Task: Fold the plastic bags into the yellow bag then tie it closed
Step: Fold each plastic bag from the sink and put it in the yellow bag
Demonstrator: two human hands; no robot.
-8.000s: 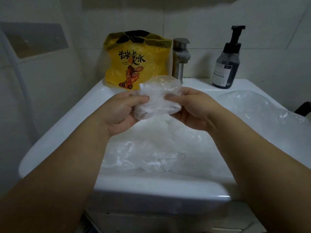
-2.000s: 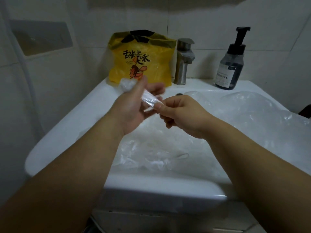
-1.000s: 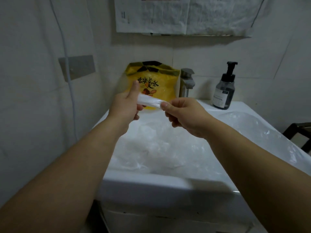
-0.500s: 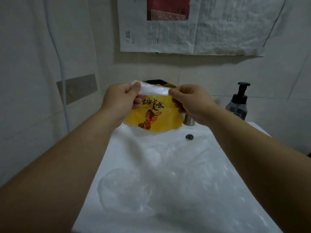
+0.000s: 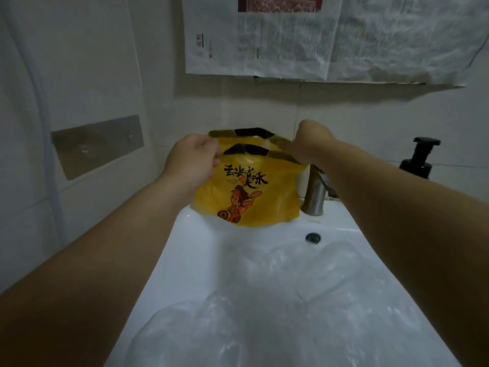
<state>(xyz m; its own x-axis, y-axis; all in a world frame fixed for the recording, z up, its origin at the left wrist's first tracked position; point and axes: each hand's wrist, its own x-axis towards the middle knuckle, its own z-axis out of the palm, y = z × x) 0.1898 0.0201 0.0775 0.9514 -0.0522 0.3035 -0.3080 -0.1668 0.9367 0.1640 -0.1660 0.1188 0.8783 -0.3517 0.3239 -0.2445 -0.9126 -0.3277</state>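
Note:
The yellow bag point(image 5: 246, 197), printed with black characters and a cartoon figure, stands upright at the back of the white sink point(image 5: 182, 234). My left hand point(image 5: 193, 161) grips the left side of its open mouth. My right hand point(image 5: 309, 144) is at the right side of the mouth, fingers reaching inside. A pale bit of the folded clear bag point(image 5: 263, 141) shows at its fingertips, inside the opening; the rest is hidden. Several loose clear plastic bags point(image 5: 277, 300) lie crumpled in the sink basin.
A steel tap point(image 5: 315, 192) stands just right of the yellow bag, under my right forearm. A dark pump bottle point(image 5: 420, 160) sits at the far right. Newspaper sheets point(image 5: 317, 35) hang on the wall above, and a metal plate point(image 5: 98, 144) is on the left wall.
Both hands carried the rolled clear bag from above the sink to the yellow bag. My left hand let go of the roll and took the bag's rim; my right hand went into the mouth.

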